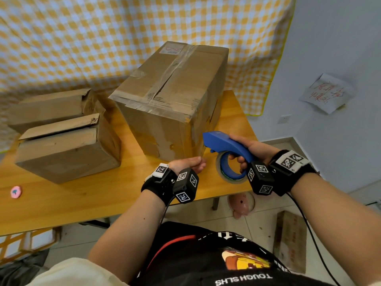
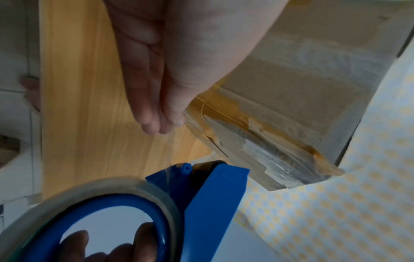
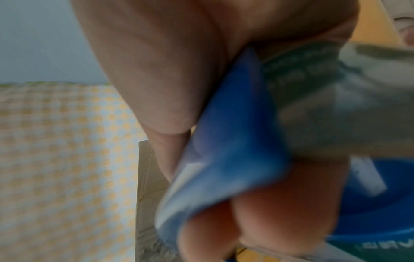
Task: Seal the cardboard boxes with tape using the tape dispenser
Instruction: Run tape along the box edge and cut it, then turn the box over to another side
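Note:
A large cardboard box (image 1: 171, 100) with old clear tape along its top seam stands on the wooden table (image 1: 103, 195). My right hand (image 1: 241, 153) grips the blue tape dispenser (image 1: 226, 145) just right of the box's near lower corner, fingers curled through the core of the clear tape roll (image 1: 228, 178). In the left wrist view the dispenser's nose (image 2: 212, 186) sits close to the box corner (image 2: 257, 141). My left hand (image 1: 193, 164) has straight fingers (image 2: 152, 109) held together, with its thumb against that lower corner. Whether it holds a tape end is unclear.
Two smaller cardboard boxes, one (image 1: 68, 149) nearer and one (image 1: 51, 108) behind it, lie on the left of the table. A pink round item (image 1: 16, 191) sits by the left front edge. A yellow checked cloth (image 1: 82, 38) hangs behind. A carton (image 1: 288, 240) stands on the floor at right.

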